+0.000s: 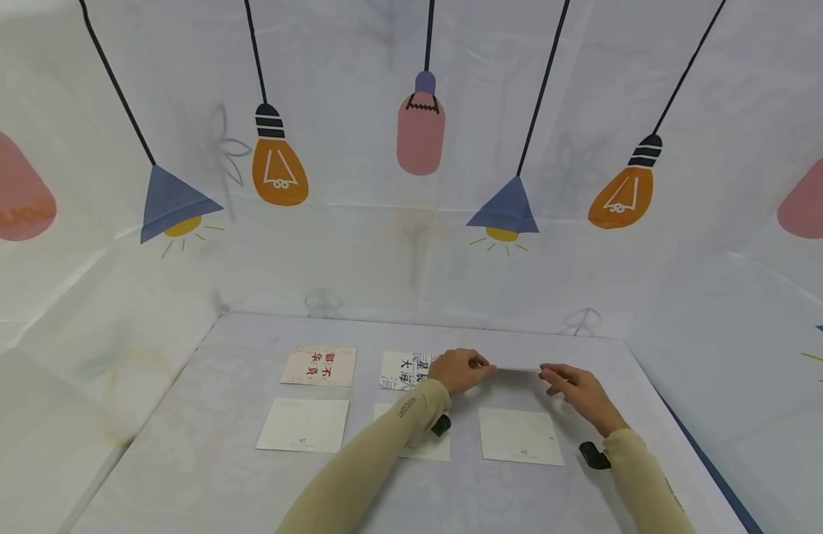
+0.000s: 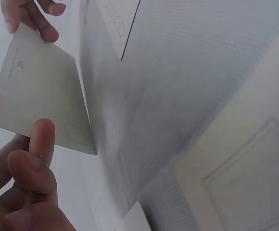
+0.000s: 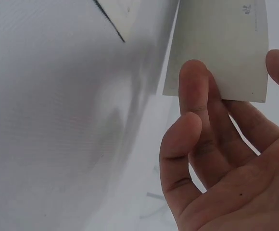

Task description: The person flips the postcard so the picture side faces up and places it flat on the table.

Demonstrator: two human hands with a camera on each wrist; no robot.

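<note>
A thin cream postcard (image 2: 43, 91) is held up off the table, seen nearly edge-on in the head view. My left hand (image 1: 456, 369) grips its left end, while my right hand (image 1: 580, 393) pinches the opposite end. The side of the card shown in the right wrist view (image 3: 221, 53) is mostly plain, with a small printed emblem. Its other side is hidden. Directly below the hands, a plain cream card (image 1: 521, 436) lies flat. Beside the left hand is a card with dark blue lettering (image 1: 396, 371), partly covered by that hand.
Farther left lie a card with red lettering (image 1: 317, 366) and a plain cream card (image 1: 303, 425). Another plain card (image 1: 430, 447) is partly hidden under the left forearm. White sheeting with printed lamps (image 1: 358, 259) rises behind and beside the white table (image 1: 204, 475).
</note>
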